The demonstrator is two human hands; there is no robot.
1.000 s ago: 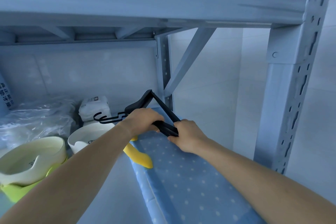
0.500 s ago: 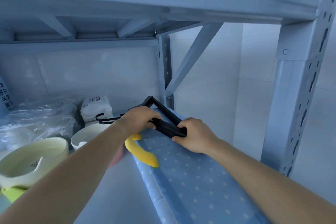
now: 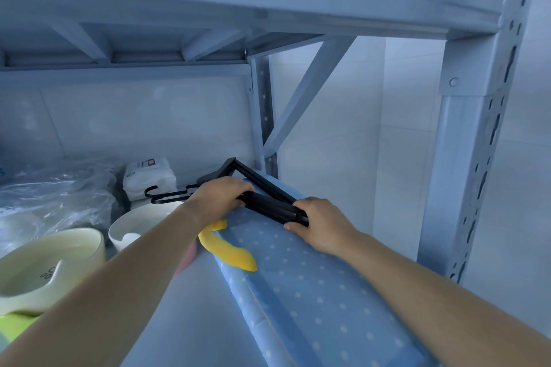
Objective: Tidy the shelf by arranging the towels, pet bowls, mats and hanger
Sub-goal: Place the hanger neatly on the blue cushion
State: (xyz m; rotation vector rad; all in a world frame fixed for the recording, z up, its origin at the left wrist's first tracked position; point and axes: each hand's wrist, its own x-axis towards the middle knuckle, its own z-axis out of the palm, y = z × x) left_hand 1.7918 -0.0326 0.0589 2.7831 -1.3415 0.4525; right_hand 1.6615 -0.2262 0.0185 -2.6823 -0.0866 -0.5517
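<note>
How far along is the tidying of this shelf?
Seemingly done: the blue dotted mat lies along the right side of the shelf; the cream bowl and white bowl stand together on the left, a white towel pack behind them. In hand: the left hand and right hand grip the black hanger at the mat's far end. Left: setting the hanger down.

1. Hanger (image 3: 268,205): black, lying across far end of mat (image 3: 313,301), hook pointing left, near white bowl (image 3: 134,226).
2. Mat: blue, white-dotted, flat along right side of shelf (image 3: 185,322).
3. Cream bowl (image 3: 50,265): stacked on green bowl (image 3: 15,328), far left; white bowl just beside.
</note>
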